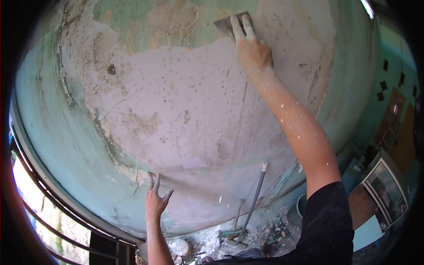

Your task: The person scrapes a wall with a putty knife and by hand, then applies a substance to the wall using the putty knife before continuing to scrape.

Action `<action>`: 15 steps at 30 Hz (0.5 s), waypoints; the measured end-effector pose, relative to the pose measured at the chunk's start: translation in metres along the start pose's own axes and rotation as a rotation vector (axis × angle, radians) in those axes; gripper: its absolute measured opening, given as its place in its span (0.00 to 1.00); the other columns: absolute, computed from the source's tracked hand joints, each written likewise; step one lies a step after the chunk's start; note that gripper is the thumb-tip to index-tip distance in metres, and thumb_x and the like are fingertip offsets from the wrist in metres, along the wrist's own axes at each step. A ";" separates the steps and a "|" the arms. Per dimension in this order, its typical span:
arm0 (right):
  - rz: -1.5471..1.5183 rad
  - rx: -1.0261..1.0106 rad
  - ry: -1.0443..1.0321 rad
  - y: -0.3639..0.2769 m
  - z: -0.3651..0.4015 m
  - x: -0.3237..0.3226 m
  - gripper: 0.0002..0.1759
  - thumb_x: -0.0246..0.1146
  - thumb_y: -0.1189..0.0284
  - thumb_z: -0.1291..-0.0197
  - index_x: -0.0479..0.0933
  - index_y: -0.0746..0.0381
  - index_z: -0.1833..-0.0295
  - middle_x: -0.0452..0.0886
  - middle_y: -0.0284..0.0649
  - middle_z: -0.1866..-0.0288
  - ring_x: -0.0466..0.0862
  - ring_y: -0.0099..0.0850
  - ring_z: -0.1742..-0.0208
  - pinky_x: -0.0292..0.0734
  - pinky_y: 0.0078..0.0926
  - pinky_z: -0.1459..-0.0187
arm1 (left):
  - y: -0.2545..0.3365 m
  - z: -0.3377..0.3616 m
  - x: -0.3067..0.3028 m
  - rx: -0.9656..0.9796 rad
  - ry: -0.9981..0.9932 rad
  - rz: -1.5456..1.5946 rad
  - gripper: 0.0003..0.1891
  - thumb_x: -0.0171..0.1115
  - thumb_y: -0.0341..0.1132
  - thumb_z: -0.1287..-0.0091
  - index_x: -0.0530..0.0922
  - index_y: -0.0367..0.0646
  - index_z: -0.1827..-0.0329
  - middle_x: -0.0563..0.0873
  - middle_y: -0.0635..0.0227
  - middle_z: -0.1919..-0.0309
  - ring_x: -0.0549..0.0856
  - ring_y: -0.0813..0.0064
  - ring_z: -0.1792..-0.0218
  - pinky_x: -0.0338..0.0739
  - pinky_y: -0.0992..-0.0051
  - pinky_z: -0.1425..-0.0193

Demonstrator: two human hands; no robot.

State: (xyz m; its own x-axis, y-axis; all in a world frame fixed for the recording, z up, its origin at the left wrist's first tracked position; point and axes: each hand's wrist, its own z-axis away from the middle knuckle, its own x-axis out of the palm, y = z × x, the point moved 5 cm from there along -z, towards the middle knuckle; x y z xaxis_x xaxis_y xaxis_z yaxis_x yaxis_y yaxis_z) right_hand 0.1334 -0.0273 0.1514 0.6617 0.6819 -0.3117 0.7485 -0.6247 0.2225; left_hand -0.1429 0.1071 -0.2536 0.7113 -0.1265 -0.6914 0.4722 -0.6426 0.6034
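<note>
High on the wall (176,101), my right hand (251,46) grips a flat metal scraper (224,26), two fingers stretched over its blade. The scraper lies against the wall near the lower edge of a green painted patch (207,17). Below that patch the wall is bare, pale and pitted. My left hand (157,196) is low on the left, its fingers spread and touching or close to the wall beside flaking paint. Nothing is in it. White flecks dot my right forearm.
Two long-handled tools (256,198) lean at the wall's foot, above rubble and paint chips (269,225) on the floor. A bucket (301,205) stands right of them. A glass-fronted cabinet (384,190) is at the right, a barred opening (57,229) at the lower left.
</note>
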 end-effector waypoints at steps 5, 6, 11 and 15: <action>-0.028 -0.016 -0.200 0.012 0.033 0.001 0.37 0.52 0.77 0.34 0.55 0.51 0.19 0.55 0.52 0.18 0.89 0.51 0.57 0.87 0.47 0.56 | 0.003 0.002 0.004 -0.028 0.038 0.053 0.45 0.76 0.43 0.44 0.65 0.45 0.23 0.53 0.51 0.20 0.72 0.45 0.30 0.74 0.59 0.33; -0.052 -0.055 -0.233 0.020 0.035 0.004 0.37 0.52 0.77 0.33 0.55 0.50 0.19 0.56 0.53 0.19 0.89 0.52 0.57 0.86 0.47 0.56 | 0.003 0.003 0.003 -0.035 0.034 0.060 0.45 0.76 0.42 0.44 0.65 0.45 0.23 0.54 0.51 0.19 0.72 0.45 0.30 0.75 0.59 0.33; -0.063 0.118 -0.102 0.074 0.018 -0.005 0.39 0.53 0.77 0.33 0.55 0.42 0.19 0.63 0.57 0.24 0.85 0.52 0.47 0.83 0.48 0.48 | -0.002 0.003 0.004 -0.031 0.019 0.113 0.44 0.76 0.40 0.43 0.65 0.45 0.23 0.54 0.51 0.19 0.72 0.45 0.30 0.75 0.59 0.34; 0.072 0.401 -0.397 0.084 -0.016 -0.042 0.38 0.48 0.77 0.30 0.53 0.39 0.18 0.72 0.63 0.33 0.84 0.51 0.41 0.79 0.51 0.40 | -0.004 0.003 0.006 -0.020 0.023 0.131 0.43 0.76 0.39 0.44 0.66 0.42 0.24 0.53 0.49 0.20 0.72 0.45 0.30 0.75 0.60 0.34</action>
State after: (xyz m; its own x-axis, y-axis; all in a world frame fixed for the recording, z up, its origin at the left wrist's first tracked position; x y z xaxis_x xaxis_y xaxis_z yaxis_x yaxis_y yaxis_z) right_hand 0.1690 -0.1021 0.1982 0.5855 0.4853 -0.6494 0.5760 -0.8127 -0.0880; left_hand -0.1424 0.1071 -0.2613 0.7789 -0.1910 -0.5974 0.3850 -0.6063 0.6958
